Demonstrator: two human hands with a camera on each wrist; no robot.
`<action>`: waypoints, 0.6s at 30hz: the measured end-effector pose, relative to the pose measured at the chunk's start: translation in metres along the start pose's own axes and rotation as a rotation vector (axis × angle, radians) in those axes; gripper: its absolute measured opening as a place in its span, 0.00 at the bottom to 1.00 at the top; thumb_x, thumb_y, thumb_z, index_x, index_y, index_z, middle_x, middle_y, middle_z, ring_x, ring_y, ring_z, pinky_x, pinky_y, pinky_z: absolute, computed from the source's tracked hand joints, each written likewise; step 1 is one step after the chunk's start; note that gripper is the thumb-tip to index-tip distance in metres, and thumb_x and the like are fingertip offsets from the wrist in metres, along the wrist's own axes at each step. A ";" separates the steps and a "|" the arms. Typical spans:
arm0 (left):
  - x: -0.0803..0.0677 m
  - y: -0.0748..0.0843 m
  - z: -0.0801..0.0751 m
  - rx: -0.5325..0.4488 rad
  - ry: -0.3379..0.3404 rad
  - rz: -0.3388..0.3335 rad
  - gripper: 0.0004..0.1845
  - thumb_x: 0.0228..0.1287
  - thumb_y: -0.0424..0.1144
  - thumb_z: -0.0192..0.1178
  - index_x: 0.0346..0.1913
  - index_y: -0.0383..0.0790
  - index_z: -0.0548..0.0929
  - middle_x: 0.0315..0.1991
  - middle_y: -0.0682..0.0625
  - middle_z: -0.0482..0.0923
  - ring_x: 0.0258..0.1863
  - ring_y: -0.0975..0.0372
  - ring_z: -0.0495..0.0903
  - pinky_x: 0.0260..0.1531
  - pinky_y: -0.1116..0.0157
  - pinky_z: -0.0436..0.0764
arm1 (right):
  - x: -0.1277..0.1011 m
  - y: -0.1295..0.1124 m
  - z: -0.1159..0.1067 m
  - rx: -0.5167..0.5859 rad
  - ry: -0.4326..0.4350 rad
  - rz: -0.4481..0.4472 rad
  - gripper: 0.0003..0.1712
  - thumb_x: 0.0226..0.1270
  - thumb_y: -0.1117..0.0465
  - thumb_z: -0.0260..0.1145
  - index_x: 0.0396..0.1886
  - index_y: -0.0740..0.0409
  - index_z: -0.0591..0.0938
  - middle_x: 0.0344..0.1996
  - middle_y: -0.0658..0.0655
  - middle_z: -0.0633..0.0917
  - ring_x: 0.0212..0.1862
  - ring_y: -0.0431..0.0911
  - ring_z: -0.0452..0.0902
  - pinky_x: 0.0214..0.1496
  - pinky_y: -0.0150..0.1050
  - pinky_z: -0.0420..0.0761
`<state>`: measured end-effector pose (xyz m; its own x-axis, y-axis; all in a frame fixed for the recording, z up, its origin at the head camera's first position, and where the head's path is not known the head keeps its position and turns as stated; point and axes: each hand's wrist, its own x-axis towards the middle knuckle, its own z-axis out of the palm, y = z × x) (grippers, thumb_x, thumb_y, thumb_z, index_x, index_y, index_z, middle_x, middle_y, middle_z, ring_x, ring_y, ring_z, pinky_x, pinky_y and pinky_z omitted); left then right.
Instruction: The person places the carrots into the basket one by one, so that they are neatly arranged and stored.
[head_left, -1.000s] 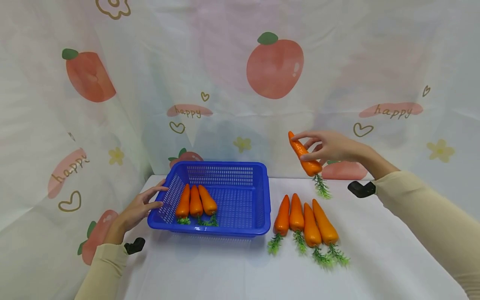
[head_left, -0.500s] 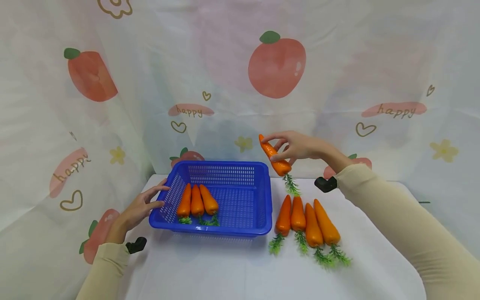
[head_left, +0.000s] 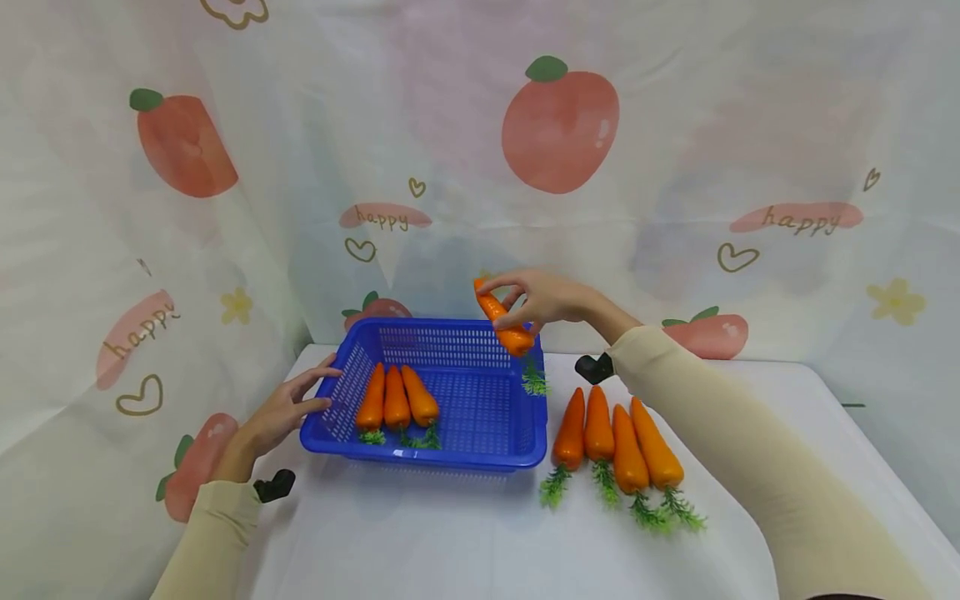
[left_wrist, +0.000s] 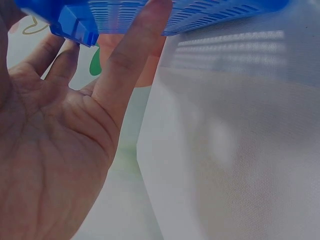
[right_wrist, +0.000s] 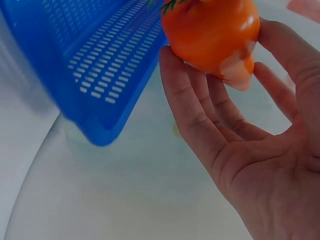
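Note:
My right hand (head_left: 536, 298) holds an orange toy carrot (head_left: 504, 323) by its body, tip up and green leaves down, above the far right corner of the blue slotted basket (head_left: 525, 446). In the right wrist view the carrot (right_wrist: 212, 37) rests against my fingertips (right_wrist: 172, 67) above the basket's rim (right_wrist: 65, 75). Three carrots (head_left: 396, 397) lie side by side in the basket's left half. My left hand (head_left: 288, 406) lies with straight fingers against the basket's left wall; its fingers (left_wrist: 132, 55) touch the rim (left_wrist: 75, 27).
Several more carrots (head_left: 615, 437) lie in a row on the white table (head_left: 450, 533) just right of the basket. A fruit-printed cloth (head_left: 555, 133) hangs behind and to the left. Black wrist camera mounts (head_left: 273, 485) sit by each sleeve.
My right hand has carried the carrot leftwards and slightly down, from above the table's row of carrots to over the basket's far right corner. My left hand has stayed on the basket.

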<state>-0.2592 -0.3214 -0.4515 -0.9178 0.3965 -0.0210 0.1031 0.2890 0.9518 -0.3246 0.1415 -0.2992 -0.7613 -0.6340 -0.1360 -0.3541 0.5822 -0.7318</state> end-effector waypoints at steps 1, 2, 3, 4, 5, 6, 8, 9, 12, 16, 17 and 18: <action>0.000 0.000 0.000 0.001 0.001 0.001 0.28 0.76 0.37 0.58 0.75 0.39 0.67 0.85 0.52 0.40 0.80 0.37 0.39 0.61 0.33 0.72 | 0.004 -0.001 0.002 0.002 -0.005 -0.001 0.37 0.69 0.56 0.73 0.75 0.43 0.72 0.59 0.66 0.79 0.48 0.55 0.85 0.41 0.49 0.89; 0.000 -0.001 0.000 0.000 0.002 0.002 0.28 0.76 0.37 0.58 0.74 0.39 0.67 0.85 0.52 0.40 0.81 0.37 0.39 0.61 0.33 0.72 | 0.007 -0.002 0.005 0.010 -0.011 -0.003 0.37 0.69 0.56 0.73 0.75 0.43 0.72 0.59 0.66 0.79 0.47 0.55 0.86 0.40 0.49 0.89; 0.000 -0.001 -0.001 0.000 0.003 0.002 0.28 0.76 0.36 0.58 0.74 0.39 0.67 0.85 0.52 0.40 0.81 0.37 0.39 0.61 0.33 0.72 | 0.011 -0.003 0.008 0.017 -0.018 -0.007 0.37 0.69 0.56 0.73 0.75 0.43 0.71 0.60 0.66 0.79 0.47 0.55 0.86 0.41 0.49 0.89; 0.000 -0.001 -0.001 0.001 0.004 0.001 0.28 0.76 0.36 0.58 0.74 0.39 0.67 0.85 0.52 0.40 0.81 0.37 0.39 0.61 0.32 0.72 | 0.015 -0.003 0.011 0.025 -0.021 -0.007 0.36 0.69 0.57 0.73 0.75 0.43 0.72 0.60 0.66 0.79 0.48 0.54 0.86 0.41 0.48 0.89; 0.000 -0.001 -0.001 0.002 0.003 0.001 0.28 0.76 0.37 0.58 0.75 0.39 0.67 0.85 0.52 0.40 0.81 0.37 0.39 0.61 0.32 0.71 | 0.019 -0.003 0.014 0.028 -0.026 -0.005 0.36 0.69 0.57 0.72 0.75 0.43 0.72 0.60 0.66 0.79 0.48 0.54 0.86 0.41 0.48 0.89; 0.000 -0.001 -0.001 0.003 0.002 0.000 0.28 0.76 0.37 0.58 0.75 0.39 0.67 0.85 0.52 0.40 0.81 0.37 0.39 0.61 0.32 0.71 | 0.023 -0.003 0.018 0.039 -0.034 0.001 0.36 0.69 0.57 0.72 0.75 0.42 0.71 0.60 0.66 0.78 0.48 0.55 0.85 0.41 0.48 0.89; 0.000 -0.001 -0.001 0.005 0.002 -0.003 0.28 0.76 0.37 0.58 0.75 0.39 0.67 0.85 0.52 0.40 0.81 0.38 0.38 0.61 0.31 0.70 | 0.031 -0.003 0.025 0.056 -0.048 0.008 0.36 0.70 0.58 0.72 0.75 0.42 0.71 0.60 0.66 0.78 0.50 0.55 0.85 0.41 0.48 0.89; 0.000 -0.001 -0.001 0.007 0.002 -0.004 0.28 0.76 0.37 0.58 0.75 0.39 0.67 0.85 0.52 0.40 0.81 0.38 0.38 0.61 0.31 0.70 | 0.035 -0.002 0.028 0.059 -0.054 0.010 0.36 0.70 0.58 0.72 0.75 0.42 0.71 0.60 0.66 0.78 0.50 0.55 0.84 0.41 0.48 0.89; 0.001 -0.002 -0.002 0.009 0.005 -0.009 0.28 0.76 0.38 0.58 0.75 0.40 0.67 0.85 0.53 0.40 0.81 0.38 0.39 0.61 0.31 0.69 | 0.045 -0.001 0.039 0.088 -0.072 0.028 0.36 0.70 0.58 0.72 0.75 0.42 0.71 0.61 0.66 0.78 0.51 0.56 0.84 0.42 0.49 0.89; 0.002 -0.003 -0.002 0.004 0.005 -0.005 0.28 0.76 0.37 0.58 0.75 0.40 0.68 0.85 0.53 0.41 0.81 0.39 0.39 0.61 0.32 0.70 | 0.058 0.004 0.054 0.129 -0.082 0.048 0.37 0.69 0.59 0.72 0.76 0.45 0.71 0.63 0.69 0.77 0.54 0.58 0.83 0.42 0.49 0.89; 0.002 -0.003 -0.002 0.001 0.004 -0.003 0.28 0.76 0.37 0.58 0.74 0.40 0.68 0.85 0.53 0.41 0.81 0.39 0.38 0.61 0.32 0.71 | 0.062 0.005 0.058 0.132 -0.083 0.057 0.36 0.70 0.59 0.72 0.76 0.46 0.71 0.63 0.69 0.77 0.55 0.57 0.82 0.42 0.49 0.89; 0.003 -0.003 -0.002 -0.002 0.004 -0.002 0.28 0.75 0.37 0.58 0.74 0.39 0.68 0.85 0.53 0.41 0.81 0.39 0.39 0.61 0.32 0.71 | 0.065 0.007 0.061 0.133 -0.086 0.066 0.36 0.70 0.59 0.72 0.76 0.46 0.71 0.63 0.69 0.77 0.56 0.57 0.82 0.42 0.49 0.89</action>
<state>-0.2626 -0.3230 -0.4538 -0.9193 0.3929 -0.0216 0.1008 0.2883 0.9522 -0.3428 0.0733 -0.3537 -0.7289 -0.6415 -0.2390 -0.2257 0.5548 -0.8008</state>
